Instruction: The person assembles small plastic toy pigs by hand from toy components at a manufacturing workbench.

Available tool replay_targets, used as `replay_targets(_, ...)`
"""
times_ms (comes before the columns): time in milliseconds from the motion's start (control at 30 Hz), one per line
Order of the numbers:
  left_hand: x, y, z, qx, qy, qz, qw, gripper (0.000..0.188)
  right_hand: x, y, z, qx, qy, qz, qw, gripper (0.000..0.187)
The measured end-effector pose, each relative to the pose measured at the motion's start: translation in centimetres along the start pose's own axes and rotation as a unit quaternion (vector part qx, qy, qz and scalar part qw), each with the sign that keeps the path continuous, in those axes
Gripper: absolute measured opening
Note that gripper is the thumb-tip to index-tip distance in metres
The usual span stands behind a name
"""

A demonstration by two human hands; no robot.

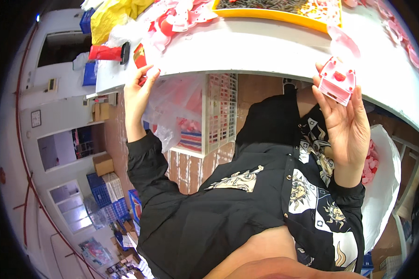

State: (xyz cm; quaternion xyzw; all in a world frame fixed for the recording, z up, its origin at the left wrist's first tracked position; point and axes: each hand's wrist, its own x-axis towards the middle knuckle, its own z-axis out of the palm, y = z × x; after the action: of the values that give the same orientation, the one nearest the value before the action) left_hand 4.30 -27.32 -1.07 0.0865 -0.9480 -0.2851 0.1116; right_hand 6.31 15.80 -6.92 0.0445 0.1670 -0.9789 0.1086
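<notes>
My right hand [344,123], palm up at the table edge, holds a pink plastic toy casing [338,83]. It is box-shaped, with a peaked top and a red spot in its middle. A paler pink rounded piece [344,43] stands up behind the casing; whether they are joined I cannot tell. My left hand [142,90] is at the left part of the table edge, its fingers curled in a pinch. Some red shows between those fingers, too small to name. Just beyond them is a red and gold piece [139,55]; the fingers partly hide how it sits.
On the white table [260,49] stands a yellow tray [274,21] of dark small parts. Pink plastic pieces [179,16] lie heaped left of it. A red object with a black end [108,53] lies far left. Below are a white crate [221,109] and a white sack [384,181].
</notes>
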Motion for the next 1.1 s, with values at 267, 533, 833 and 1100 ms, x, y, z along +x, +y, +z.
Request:
replay_targets(267,1.9,-0.3,0.6,0.068,-0.112,0.016,0.991,0.030,0.2,0.4,-0.1,-0.001,-0.003,-0.008,1.000,0.053)
replay_targets(533,5.4,-1.4,-0.6,0.055,-0.229,-0.023,0.972,0.031,0.7,0.9,-0.3,0.029,-0.056,-0.007,0.998,0.052)
replay_targets(833,3.6,1.1,0.6,-0.037,-0.217,-0.017,0.975,0.031,-0.6,0.7,0.3,-0.010,-0.019,0.024,0.999,0.049)
replay_targets(1100,-2.9,10.0,7.7,-0.586,-0.212,0.039,0.781,0.044,-2.0,2.0,0.2,-0.027,-0.059,0.068,0.996,0.052)
